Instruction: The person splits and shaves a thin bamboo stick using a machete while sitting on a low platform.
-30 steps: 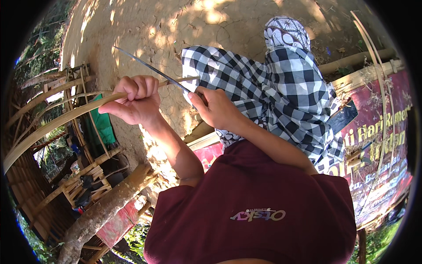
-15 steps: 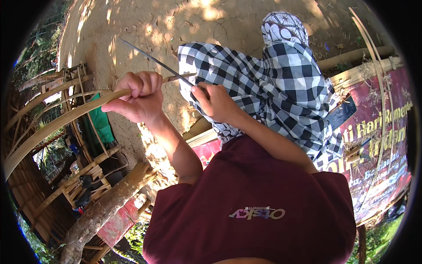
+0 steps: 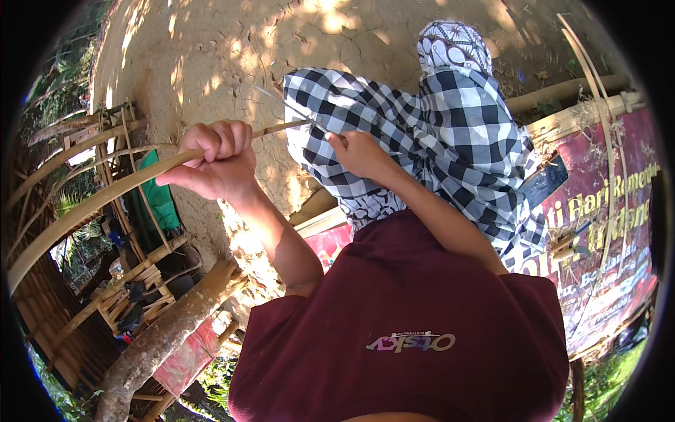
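Observation:
My left hand (image 3: 219,160) is closed round a long, pale bamboo strip (image 3: 91,209). The strip bends away to the lower left, and its thin end (image 3: 285,127) pokes out to the right of the fist. Low over my knee, my right hand (image 3: 358,153) grips a slim knife; its handle is hidden in the fingers. The narrow grey knife blade (image 3: 295,110) points up and left, crossing close to the strip's tip. Whether blade and strip touch I cannot tell. A black-and-white checked cloth (image 3: 351,105) covers my bent legs under both.
On the right, a maroon printed banner (image 3: 633,151) carries a flat dark object (image 3: 545,181) and a small bladed tool (image 3: 581,228). Loose bamboo strips (image 3: 598,84) lie across it. At left are a bamboo frame (image 3: 130,278), green cloth (image 3: 160,200) and a thick log (image 3: 165,337).
My right hand has shifted slightly right, and the blade has swung nearer the strip's tip, with less of its length showing. My left hand has moved slightly left, still gripping the strip.

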Tool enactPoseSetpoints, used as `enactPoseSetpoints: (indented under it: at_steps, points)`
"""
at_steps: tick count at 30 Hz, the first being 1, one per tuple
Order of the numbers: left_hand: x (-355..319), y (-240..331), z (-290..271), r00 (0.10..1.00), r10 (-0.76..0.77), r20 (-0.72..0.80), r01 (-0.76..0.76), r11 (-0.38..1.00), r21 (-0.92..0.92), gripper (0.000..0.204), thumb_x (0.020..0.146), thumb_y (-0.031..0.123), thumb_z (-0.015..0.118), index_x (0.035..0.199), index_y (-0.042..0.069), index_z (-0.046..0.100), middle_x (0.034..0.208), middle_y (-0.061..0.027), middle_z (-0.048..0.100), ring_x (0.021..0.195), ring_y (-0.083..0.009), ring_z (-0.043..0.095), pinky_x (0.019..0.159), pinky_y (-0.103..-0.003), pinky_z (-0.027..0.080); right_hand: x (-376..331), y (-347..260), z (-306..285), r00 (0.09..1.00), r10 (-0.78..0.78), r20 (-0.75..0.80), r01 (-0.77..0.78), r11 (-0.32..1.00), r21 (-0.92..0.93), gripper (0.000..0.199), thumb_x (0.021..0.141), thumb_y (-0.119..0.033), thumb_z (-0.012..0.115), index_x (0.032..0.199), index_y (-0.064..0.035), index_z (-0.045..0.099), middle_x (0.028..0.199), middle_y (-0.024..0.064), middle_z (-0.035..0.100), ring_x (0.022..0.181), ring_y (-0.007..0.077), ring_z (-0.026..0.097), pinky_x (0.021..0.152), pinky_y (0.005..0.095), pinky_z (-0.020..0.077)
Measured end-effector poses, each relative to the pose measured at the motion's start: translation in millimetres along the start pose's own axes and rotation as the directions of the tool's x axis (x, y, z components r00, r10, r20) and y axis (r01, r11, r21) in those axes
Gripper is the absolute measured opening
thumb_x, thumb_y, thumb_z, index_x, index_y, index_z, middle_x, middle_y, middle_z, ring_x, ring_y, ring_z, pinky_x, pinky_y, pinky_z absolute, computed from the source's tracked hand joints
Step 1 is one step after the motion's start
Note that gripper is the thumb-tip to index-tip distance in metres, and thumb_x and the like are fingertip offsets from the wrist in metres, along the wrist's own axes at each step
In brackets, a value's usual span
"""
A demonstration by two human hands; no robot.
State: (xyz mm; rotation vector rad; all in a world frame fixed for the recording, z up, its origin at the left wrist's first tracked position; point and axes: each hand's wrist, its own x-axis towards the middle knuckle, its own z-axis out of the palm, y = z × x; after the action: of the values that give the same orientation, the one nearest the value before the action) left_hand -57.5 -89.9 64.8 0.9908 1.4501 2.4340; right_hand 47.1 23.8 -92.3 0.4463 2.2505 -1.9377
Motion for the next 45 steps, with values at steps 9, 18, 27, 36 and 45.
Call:
enactPoseSetpoints:
  at_steps: [9,18,27,36,45]
  points:
    - [1,-6,15,0.988,0.027,-0.152,0.004,0.98,0.2,0.069,0.078,0.08,0.025,0.058,0.014,0.021,0.046,0.0058,0.013,0.042,-0.0077,0.007,0.04,-0.025,0.007,-9,-8,-12,0.996,-0.063,0.066,0.065,0.998,-0.017,0.045,0.091,-0.035,0.05,0.07,0.0043,0.055,0.057,0.0219,0.054,0.052,0.0372,0.055,0.053,0.042,0.0428]
    - [-1,3,-1,0.982,0.065,-0.177,-0.043,0.991,0.125,0.069,0.079,0.08,0.026,0.057,0.015,0.02,0.045,0.0057,0.012,0.042,-0.0073,0.006,0.039,-0.025,0.006,-7,-5,-20,0.992,-0.018,0.128,0.023,0.999,-0.042,0.047,0.092,-0.037,0.048,0.07,0.0041,0.053,0.055,0.0179,0.05,0.049,0.0288,0.047,0.052,0.0398,0.0392]
    - [-7,4,-1,0.977,0.079,-0.199,-0.061,0.994,0.094,0.069,0.079,0.08,0.025,0.056,0.015,0.02,0.044,0.0054,0.014,0.041,-0.0073,0.007,0.04,-0.025,0.005,6,46,-11,0.997,0.001,0.082,0.003,0.999,-0.05,0.051,0.09,-0.043,0.049,0.071,0.0037,0.056,0.058,0.0212,0.055,0.051,0.0329,0.054,0.053,0.0409,0.0428]
    - [-8,8,-5,0.951,0.166,-0.26,-0.132,0.981,0.144,0.068,0.081,0.077,0.026,0.057,0.014,0.021,0.042,0.0049,0.015,0.041,-0.0071,0.008,0.039,-0.024,0.006,-5,29,-21,0.995,-0.016,0.1,0.022,0.998,-0.057,0.05,0.091,-0.04,0.049,0.068,0.004,0.054,0.058,0.0215,0.054,0.055,0.0365,0.055,0.055,0.0427,0.0429]
    - [-19,9,-13,0.984,0.158,0.082,-0.16,0.987,0.022,0.062,0.087,0.067,0.038,0.06,0.012,0.025,0.049,0.0047,0.018,0.043,-0.0074,0.013,0.04,-0.025,0.01,-11,15,-23,0.981,-0.153,0.115,0.149,0.988,0.048,0.049,0.093,-0.039,0.047,0.07,0.0044,0.053,0.05,0.0139,0.043,0.045,0.0247,0.037,0.048,0.0383,0.0355]
